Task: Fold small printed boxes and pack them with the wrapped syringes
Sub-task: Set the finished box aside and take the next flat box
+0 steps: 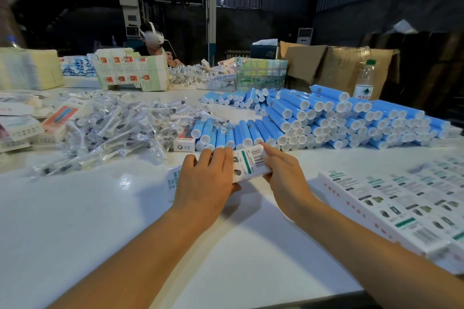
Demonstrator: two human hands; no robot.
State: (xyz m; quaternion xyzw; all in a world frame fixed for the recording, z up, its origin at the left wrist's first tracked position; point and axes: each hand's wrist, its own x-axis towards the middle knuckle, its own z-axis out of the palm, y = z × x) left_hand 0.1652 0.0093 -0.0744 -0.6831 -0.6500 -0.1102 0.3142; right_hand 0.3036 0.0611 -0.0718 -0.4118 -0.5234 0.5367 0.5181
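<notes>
While both hands (208, 178) clasp it, box (251, 164) lengthwise left-right.

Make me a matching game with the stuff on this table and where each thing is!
Things:
1. printed box
2. blue tubes
3. wrapped syringes
4. water bottle

Places:
A. piled on the left of the table
B. standing upright at the back right
C. held between both hands
D. stacked in rows on the right

Pairs: 1-C, 2-D, 3-A, 4-B
</notes>
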